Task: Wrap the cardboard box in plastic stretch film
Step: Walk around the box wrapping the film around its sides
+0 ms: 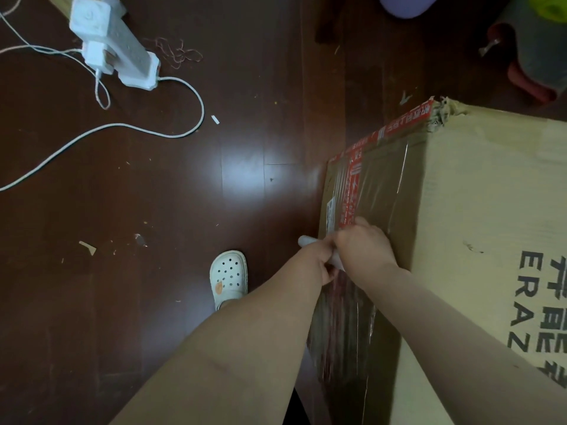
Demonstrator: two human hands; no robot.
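Left hand (320,264) fingers (330,273) clasp roll (306,241), seemingly touching box (475,194).

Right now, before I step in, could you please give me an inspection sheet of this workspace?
Surface: glossy dark brown wooden floor, with a patch of glare.
Job's things: large cardboard box edged with red printed tape; clear plastic stretch film covers its near side; white film roll held against that side.
Clutter: pale paper scraps; tangled reddish thread.
Hands: left hand grips the roll; right hand curls over its other end, against the box.
Cables: white power strip, its white cord looping across the floor.
Surroundings: white perforated clog on a foot; purple object and red-and-grey item at the top edge, unclear.
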